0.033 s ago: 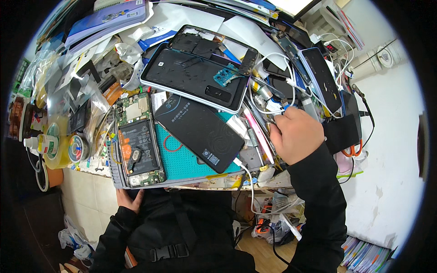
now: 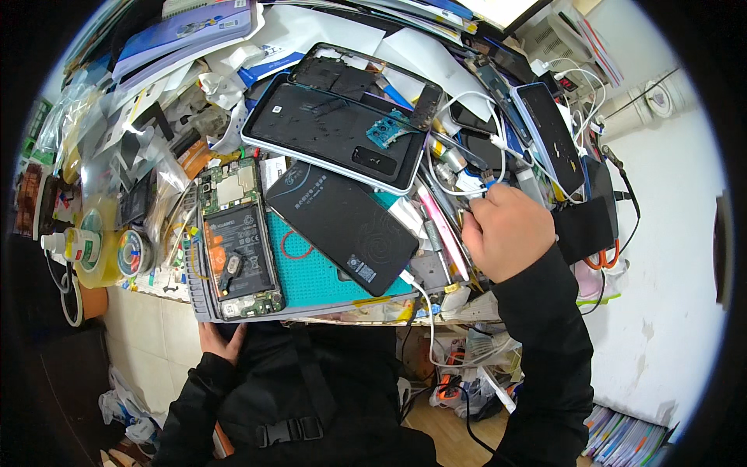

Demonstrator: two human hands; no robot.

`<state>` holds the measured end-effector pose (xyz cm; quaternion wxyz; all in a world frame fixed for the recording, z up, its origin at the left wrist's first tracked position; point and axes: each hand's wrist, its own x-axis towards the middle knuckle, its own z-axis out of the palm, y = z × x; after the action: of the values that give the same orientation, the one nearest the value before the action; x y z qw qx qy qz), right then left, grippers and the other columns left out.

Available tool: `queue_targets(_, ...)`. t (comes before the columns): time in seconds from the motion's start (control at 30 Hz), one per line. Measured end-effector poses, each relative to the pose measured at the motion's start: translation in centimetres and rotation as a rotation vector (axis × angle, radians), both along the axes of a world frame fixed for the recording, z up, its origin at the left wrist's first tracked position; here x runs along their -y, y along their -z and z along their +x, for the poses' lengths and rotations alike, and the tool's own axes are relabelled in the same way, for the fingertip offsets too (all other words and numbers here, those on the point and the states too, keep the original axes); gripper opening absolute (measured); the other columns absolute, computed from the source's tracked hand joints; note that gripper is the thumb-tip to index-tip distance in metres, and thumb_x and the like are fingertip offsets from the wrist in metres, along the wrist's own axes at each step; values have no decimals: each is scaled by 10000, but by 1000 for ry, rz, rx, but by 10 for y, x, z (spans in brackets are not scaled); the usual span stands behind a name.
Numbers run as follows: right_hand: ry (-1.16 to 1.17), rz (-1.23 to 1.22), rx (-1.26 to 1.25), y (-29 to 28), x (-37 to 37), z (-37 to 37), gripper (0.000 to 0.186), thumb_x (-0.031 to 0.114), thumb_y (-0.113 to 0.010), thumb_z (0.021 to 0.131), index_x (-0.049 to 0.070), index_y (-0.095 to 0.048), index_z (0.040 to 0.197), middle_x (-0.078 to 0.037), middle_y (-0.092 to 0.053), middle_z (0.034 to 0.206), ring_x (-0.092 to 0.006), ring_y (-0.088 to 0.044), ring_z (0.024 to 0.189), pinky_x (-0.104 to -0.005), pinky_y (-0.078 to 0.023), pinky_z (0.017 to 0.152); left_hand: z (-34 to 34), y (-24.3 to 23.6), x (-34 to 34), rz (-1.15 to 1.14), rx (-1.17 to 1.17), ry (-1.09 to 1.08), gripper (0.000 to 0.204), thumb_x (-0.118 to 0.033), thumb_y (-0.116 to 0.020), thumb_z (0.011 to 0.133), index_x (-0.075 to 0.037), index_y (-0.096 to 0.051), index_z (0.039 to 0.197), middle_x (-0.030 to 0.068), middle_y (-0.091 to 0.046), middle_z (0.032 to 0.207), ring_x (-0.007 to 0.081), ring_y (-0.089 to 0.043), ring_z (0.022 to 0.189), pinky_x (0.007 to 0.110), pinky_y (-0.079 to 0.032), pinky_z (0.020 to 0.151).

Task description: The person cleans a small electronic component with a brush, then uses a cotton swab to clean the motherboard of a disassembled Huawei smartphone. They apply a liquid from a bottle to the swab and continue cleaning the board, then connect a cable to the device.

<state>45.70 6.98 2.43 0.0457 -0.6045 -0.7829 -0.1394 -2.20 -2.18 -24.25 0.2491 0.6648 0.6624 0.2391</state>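
Observation:
An opened phone with its battery and boards showing lies on a teal and grey work mat. A black back cover rests slanted beside it. Behind it lies a larger black phone shell with a small blue circuit board on top. My right hand is closed in a fist at the mat's right edge, fingertips pinched on the plug end of a white cable. My left hand sits below the table's front edge under the opened phone, its fingers mostly hidden.
A yellow bottle and a tape roll stand at the left. Another dark phone and orange-handled scissors lie at the right among tangled cables. Books and papers pile up at the back. A white wall is at the right.

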Motion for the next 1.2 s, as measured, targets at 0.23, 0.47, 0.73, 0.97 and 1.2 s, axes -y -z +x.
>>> queue_targets(0.23,54,-30,-474,-9,7,7,34,31,-718,801,51,-694,787,-55,-555,705,-173,-538,552,-292,-421,506,3,-6,-1,-58,3,-23,819,-283,-818,813,30,-397,1441,273,-473,1388,454,-467,1294,461,-381,1113)
queue_targets(0.47,302,-464,-1316,-44,29,-2,98,60,-681,923,-34,-708,920,-5,-653,789,-39,-539,674,-212,-412,610,3,-4,-1,-26,8,-14,817,-288,-819,814,33,-398,1436,277,-468,1382,457,-466,1289,469,-388,1103)
queue_targets(0.73,115,-451,-1292,-60,50,-40,42,-18,-686,879,-53,-693,901,-52,-629,835,-80,-557,721,-234,-426,655,21,-62,0,-138,-122,164,775,-227,-809,770,12,-452,1414,284,-461,1384,492,-456,1250,508,-397,1077)
queue_targets(0.97,9,-534,-1306,-52,55,-88,18,-38,-714,832,-32,-697,835,-70,-634,795,-95,-556,643,-249,-413,578,76,-198,-5,-416,819,454,292,-20,-733,898,38,-690,1181,179,-711,1153,241,-710,999,337,-552,864)
queue_targets(1.2,-149,-669,-1117,-36,68,-138,87,11,-771,804,38,-710,860,-76,-643,770,-166,-606,617,-288,-477,565,113,-237,-15,-351,1186,339,287,-28,-791,862,-15,-715,1139,69,-708,993,75,-656,763,192,-429,558)
